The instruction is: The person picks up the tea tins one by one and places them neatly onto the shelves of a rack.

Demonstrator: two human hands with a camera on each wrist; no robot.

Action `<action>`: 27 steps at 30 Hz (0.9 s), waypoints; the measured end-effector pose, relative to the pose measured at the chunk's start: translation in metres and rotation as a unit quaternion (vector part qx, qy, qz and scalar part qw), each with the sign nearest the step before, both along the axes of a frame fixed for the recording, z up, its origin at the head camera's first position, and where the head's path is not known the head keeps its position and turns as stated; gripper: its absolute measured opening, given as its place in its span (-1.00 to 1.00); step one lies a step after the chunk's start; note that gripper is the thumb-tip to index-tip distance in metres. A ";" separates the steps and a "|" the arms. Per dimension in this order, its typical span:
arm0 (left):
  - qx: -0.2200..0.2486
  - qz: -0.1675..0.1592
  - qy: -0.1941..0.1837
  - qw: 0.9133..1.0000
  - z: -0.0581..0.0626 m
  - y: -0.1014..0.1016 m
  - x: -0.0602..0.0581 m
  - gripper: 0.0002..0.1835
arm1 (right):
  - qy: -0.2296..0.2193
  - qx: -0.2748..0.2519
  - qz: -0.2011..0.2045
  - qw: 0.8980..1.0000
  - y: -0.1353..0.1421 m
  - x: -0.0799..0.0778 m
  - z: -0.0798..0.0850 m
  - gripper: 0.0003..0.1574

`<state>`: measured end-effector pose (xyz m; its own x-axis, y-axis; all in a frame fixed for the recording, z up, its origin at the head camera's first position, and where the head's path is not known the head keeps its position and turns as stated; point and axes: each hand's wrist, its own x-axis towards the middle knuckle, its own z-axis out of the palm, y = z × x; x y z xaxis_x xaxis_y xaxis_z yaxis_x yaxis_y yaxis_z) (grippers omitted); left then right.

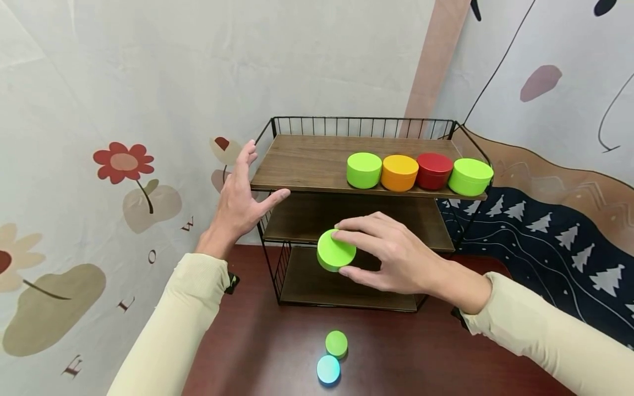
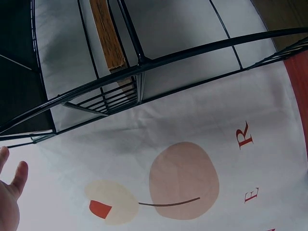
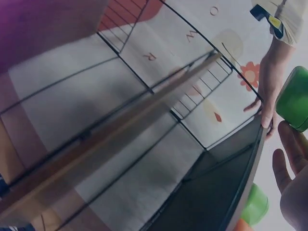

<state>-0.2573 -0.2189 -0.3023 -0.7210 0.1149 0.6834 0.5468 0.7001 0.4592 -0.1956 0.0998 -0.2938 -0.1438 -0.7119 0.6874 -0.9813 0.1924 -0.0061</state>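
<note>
My right hand (image 1: 393,253) pinches a bright green round tin (image 1: 334,252) between thumb and fingers, in front of the rack's middle shelf in the head view. At the right edge of the right wrist view, the same green tin (image 3: 294,98) shows over my right fingers. My left hand (image 1: 239,203) is at the top shelf's left front corner, thumb and fingers extended, holding nothing. Part of that left hand (image 2: 8,204) shows at the left wrist view's lower left edge. On the top shelf (image 1: 307,159) stand a green tin (image 1: 364,170), an orange tin (image 1: 399,172), a red tin (image 1: 434,171) and another green tin (image 1: 470,177).
The black wire rack (image 1: 267,264) has three wooden shelves and stands on a dark red table (image 1: 396,352). A small green round piece (image 1: 337,344) and a blue one (image 1: 328,369) lie in front of it. Printed cloth (image 1: 148,82) hangs behind and beside.
</note>
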 end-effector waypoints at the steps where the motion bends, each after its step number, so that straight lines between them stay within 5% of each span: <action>1: 0.000 0.000 0.000 1.000 0.000 0.000 0.000 0.09 | 0.003 0.000 -0.001 1.000 -0.001 -0.001 0.003 -0.42; 27: 0.002 0.002 -0.002 1.000 -0.001 0.001 0.000 0.11 | 0.037 -0.025 -0.063 0.997 -0.016 -0.032 0.054 -0.37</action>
